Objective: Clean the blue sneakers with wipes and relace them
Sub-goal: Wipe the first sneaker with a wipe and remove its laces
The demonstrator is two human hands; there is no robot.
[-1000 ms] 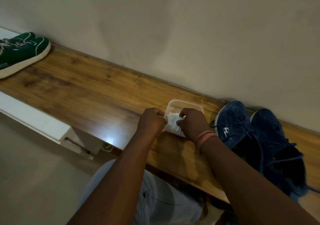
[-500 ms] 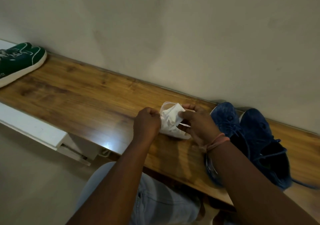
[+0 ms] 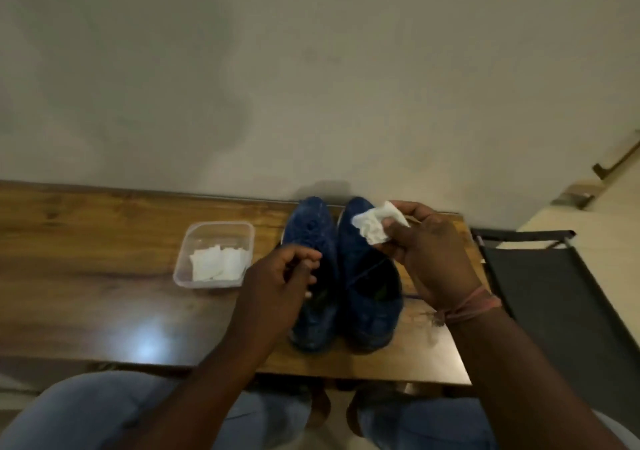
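Two blue sneakers [image 3: 341, 276] sit side by side on the wooden bench [image 3: 86, 276], toes toward the wall [image 3: 311, 69], laces loose. Right hand [image 3: 433, 255] hovers over the right sneaker's toe, grip pinching a crumpled white wipe [image 3: 372, 224] between thumb and fingers; left hand [image 3: 277, 283] is over the left sneaker's opening, fingers loosely curled, and I cannot tell whether its grip pinches anything. Clear plastic tub [image 3: 214, 254] with more folded wipes [image 3: 216, 262] stands just left of the sneakers; a dark chair [image 3: 554, 294] is off the bench's right end, and jeans-covered knees [image 3: 104, 411] show below.
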